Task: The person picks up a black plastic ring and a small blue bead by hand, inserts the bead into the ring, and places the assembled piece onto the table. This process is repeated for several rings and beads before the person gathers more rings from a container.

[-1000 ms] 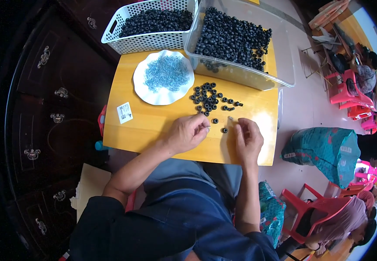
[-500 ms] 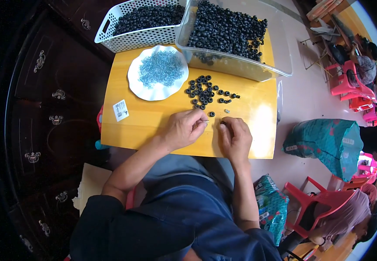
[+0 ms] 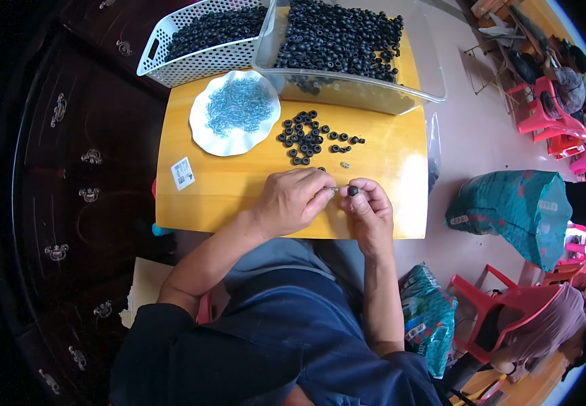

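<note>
Above the near edge of the yellow table, my left hand (image 3: pixel 294 198) pinches a small pale metallic-looking piece (image 3: pixel 334 189) between thumb and fingertips; its kind is too small to make out. Close beside it, my right hand (image 3: pixel 372 215) grips a round black bead-like cap (image 3: pixel 353 191) between thumb and fingers. The two held pieces are almost touching. Beyond my hands lies a loose group of black ring-like caps (image 3: pixel 303 139), with several strung out to the right. A tiny silvery piece (image 3: pixel 345 164) sits nearer to me. One more black cap (image 3: pixel 321 170) is partly hidden behind my left fingers.
A white scalloped plate (image 3: pixel 205 139) holds many tiny pale blue pieces. Behind it stand a white perforated basket (image 3: pixel 201 61) and a see-through bin (image 3: pixel 374 100), both full of black caps. A label (image 3: pixel 182 174) lies left. Teal bags (image 3: pixel 502 210) and seated people are at right.
My right hand has turned and lifted the black cap into plain sight. My left hand has shifted right with its small piece, bringing the two closer. The whole view has moved slightly.
</note>
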`<action>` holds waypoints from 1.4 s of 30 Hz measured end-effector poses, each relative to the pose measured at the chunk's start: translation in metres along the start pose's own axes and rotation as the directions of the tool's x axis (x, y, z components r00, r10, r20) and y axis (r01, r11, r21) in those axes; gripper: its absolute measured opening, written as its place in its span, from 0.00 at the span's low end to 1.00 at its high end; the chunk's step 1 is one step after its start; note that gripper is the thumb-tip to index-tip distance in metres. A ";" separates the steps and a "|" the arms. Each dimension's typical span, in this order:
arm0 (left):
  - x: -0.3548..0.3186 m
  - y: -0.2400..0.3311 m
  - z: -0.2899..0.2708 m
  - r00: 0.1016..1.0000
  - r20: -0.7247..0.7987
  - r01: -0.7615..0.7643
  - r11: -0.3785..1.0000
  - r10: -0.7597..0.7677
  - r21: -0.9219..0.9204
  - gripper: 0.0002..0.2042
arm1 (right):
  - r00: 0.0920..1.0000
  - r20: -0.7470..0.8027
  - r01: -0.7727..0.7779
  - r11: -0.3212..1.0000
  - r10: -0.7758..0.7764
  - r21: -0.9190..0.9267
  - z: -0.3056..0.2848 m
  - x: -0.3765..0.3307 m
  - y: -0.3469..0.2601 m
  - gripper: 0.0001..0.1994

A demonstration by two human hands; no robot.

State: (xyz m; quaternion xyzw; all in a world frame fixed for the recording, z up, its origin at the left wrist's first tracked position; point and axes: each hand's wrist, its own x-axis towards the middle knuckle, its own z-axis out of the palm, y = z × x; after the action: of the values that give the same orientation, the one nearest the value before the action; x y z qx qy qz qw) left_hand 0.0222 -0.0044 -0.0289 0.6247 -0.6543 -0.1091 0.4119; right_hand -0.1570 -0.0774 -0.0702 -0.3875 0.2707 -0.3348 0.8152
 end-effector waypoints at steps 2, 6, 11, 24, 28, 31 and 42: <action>0.003 0.003 0.001 1.000 0.013 -0.010 1.000 0.010 0.020 0.04 | 1.000 -0.009 -0.012 0.999 0.012 0.032 -0.003 0.000 0.001 0.12; 0.009 0.007 0.002 0.999 0.025 -0.041 0.999 0.041 -0.013 0.04 | 0.999 -0.031 -0.011 0.999 0.013 0.044 -0.006 -0.001 0.003 0.12; 0.014 0.012 0.002 0.999 0.029 -0.043 0.999 0.044 -0.022 0.03 | 0.998 -0.060 -0.030 0.995 0.036 0.092 -0.006 -0.002 0.002 0.11; 0.015 0.012 0.005 0.995 0.086 -0.058 0.995 0.050 0.087 0.03 | 0.997 -0.062 0.042 0.999 -0.041 0.009 -0.008 -0.001 0.010 0.12; 0.014 0.012 0.006 0.996 0.078 -0.049 0.995 0.042 0.086 0.04 | 0.996 -0.078 0.036 0.999 -0.035 0.019 -0.004 -0.003 0.006 0.12; 0.011 0.010 0.004 0.997 0.069 -0.051 0.996 0.045 0.078 0.04 | 0.987 -0.113 0.105 0.992 -0.113 -0.076 0.004 -0.003 0.005 0.12; 0.013 0.010 0.005 0.993 0.111 -0.053 0.995 0.043 0.087 0.05 | 0.988 -0.065 0.116 0.957 -0.138 -0.267 0.000 -0.004 0.008 0.11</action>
State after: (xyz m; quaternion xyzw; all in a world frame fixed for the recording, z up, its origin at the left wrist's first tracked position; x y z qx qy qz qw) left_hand 0.0132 -0.0157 -0.0201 0.6199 -0.6948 -0.1033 0.3496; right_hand -0.1570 -0.0705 -0.0757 -0.4943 0.3210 -0.3634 0.7215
